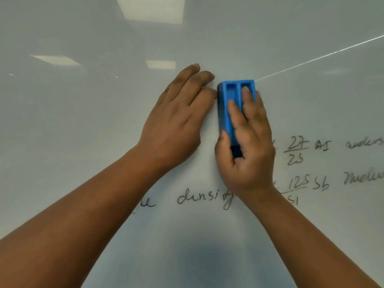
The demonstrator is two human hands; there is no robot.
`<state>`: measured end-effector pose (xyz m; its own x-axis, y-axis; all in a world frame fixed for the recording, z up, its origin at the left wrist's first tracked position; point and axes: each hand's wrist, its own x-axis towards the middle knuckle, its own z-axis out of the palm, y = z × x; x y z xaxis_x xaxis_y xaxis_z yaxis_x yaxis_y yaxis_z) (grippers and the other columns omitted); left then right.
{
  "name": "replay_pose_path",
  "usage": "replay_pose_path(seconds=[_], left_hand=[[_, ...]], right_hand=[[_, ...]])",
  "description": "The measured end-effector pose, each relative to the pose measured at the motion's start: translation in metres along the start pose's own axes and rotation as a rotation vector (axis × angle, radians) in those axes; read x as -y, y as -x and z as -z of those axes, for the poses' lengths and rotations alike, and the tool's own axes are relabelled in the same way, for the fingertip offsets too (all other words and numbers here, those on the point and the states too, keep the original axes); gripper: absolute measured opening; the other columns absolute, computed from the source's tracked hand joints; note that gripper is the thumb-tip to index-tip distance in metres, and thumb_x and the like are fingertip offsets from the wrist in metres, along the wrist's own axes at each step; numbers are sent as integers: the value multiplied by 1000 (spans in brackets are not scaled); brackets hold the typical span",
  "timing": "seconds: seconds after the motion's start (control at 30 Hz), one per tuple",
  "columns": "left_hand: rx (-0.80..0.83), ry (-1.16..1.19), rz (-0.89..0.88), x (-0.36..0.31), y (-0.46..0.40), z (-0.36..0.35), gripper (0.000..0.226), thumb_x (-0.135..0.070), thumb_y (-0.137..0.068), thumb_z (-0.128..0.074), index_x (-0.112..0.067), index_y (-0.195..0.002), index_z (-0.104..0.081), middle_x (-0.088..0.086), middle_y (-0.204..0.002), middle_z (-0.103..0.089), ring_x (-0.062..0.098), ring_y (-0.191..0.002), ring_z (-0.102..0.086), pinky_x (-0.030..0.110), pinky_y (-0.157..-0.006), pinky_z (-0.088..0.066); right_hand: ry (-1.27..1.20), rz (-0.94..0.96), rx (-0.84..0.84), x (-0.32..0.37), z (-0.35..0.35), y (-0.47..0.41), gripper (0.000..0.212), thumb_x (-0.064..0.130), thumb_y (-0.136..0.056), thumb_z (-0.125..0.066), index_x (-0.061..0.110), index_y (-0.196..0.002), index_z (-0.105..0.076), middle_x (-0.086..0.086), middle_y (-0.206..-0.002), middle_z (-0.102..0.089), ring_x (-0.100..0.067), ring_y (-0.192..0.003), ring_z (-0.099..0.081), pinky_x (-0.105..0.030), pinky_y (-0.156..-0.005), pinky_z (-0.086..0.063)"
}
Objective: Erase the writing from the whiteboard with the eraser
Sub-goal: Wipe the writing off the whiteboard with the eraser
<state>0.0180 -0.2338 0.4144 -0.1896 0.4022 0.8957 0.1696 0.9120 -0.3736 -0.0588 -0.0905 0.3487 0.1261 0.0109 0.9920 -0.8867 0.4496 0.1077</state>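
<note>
A glossy whiteboard (83,113) fills the whole view. My right hand (249,150) grips a blue plastic eraser (227,100) with a dark felt underside, pressed upright against the board at centre. My left hand (178,121) lies flat on the board just left of the eraser, fingers together, holding nothing. Black handwriting (204,199) runs below both hands, a word like "density". More handwriting with fractions and letters (311,150) sits to the right of my right hand, partly hidden by it.
A thin seam line (320,57) runs diagonally from the eraser's top towards the upper right edge. Ceiling lights reflect in the board (153,9) at the top. The board surface left of and above my hands bears no writing.
</note>
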Motion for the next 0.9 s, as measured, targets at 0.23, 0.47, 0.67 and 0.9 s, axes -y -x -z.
replay_pose_path(seconds=[0.23, 0.47, 0.67, 0.9], left_hand=[[5, 11, -21, -20, -13, -10, 44, 5, -87, -30, 1, -117, -62, 20, -131, -56, 40, -132, -43, 49, -101, -43], [-9, 18, 13, -45, -35, -32, 48, 1, -88, -30, -1, -128, -57, 16, -138, -52, 36, -138, -37, 45, -106, -42], [43, -13, 5, -62, -48, -45, 56, -11, -93, -19, -6, -139, -49, 12, -152, -41, 30, -148, -24, 39, -116, -27], [37, 4, -24, -77, -60, -56, 57, -10, -93, -15, -2, -137, -51, 15, -151, -43, 32, -146, -29, 39, -116, -27]], right_hand=[[80, -91, -167, -66, 43, -16, 41, 5, -96, -59, -11, -134, -55, -34, -146, -46, -50, -140, -42, -58, -115, -39], [61, -4, -58, -83, 67, 15, 44, 5, -93, -62, -7, -134, -56, -27, -147, -47, -42, -141, -44, -55, -116, -41], [31, -114, -110, -88, 64, -9, 45, 5, -94, -62, -7, -137, -54, -27, -150, -45, -44, -144, -40, -51, -120, -37], [9, -274, -243, -120, 92, 11, 45, 8, -95, -61, -7, -137, -54, -26, -150, -46, -41, -144, -42, -56, -114, -42]])
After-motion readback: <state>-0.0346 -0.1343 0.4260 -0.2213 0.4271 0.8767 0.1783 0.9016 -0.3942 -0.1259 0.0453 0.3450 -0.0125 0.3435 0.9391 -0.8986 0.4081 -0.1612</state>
